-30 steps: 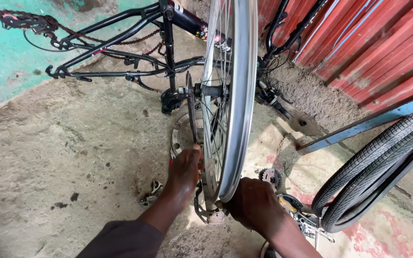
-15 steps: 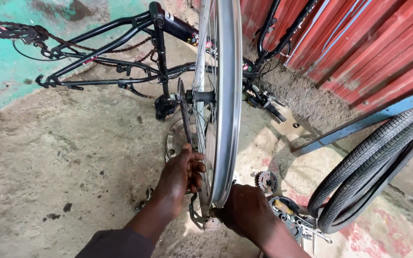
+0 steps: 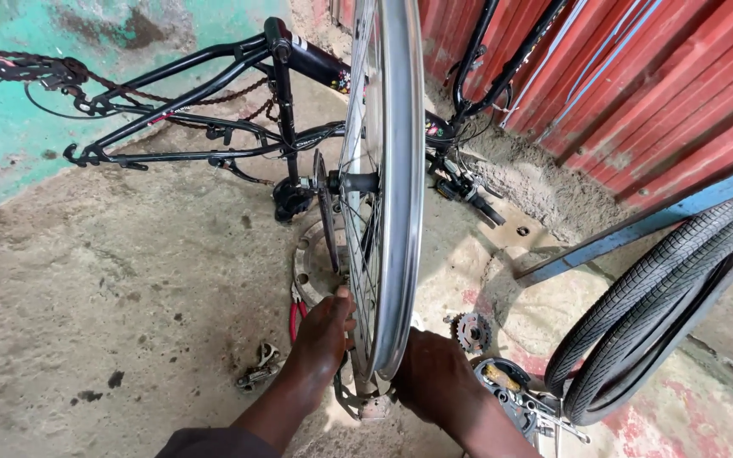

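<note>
— Where does the wheel sit relative to your hands?

— The bare wheel rim (image 3: 396,187) stands upright on edge, straight ahead of you in the middle of the scene, its lowest part down between your two hands. Its plane runs near-to-far, so you see it almost edge-on; the axle at the hub (image 3: 358,181) points left–right.

— Which hand is closer in?

— Your left hand (image 3: 326,332) is on the spoke side, just left of the rim's low part, with fingertips up against the spokes near the rim. The fingers look gently curled and close together, but whether they pinch a spoke or only rest there, I cannot tell. Your right hand (image 3: 434,377) is pressed to the right of the rim's bottom, knuckles toward you; its fingers are hidden behind the rim, so its grip cannot be told either.

— And around that?

— Red-handled pliers (image 3: 297,315) lie on the concrete floor (image 3: 112,280) just left of your left hand, a small derailleur part (image 3: 258,369) nearer and further left. A loose sprocket (image 3: 472,332) lies to the right, two tyres (image 3: 663,297) lean at the far right, and a black upturned bicycle frame (image 3: 214,102) lies beyond.
</note>
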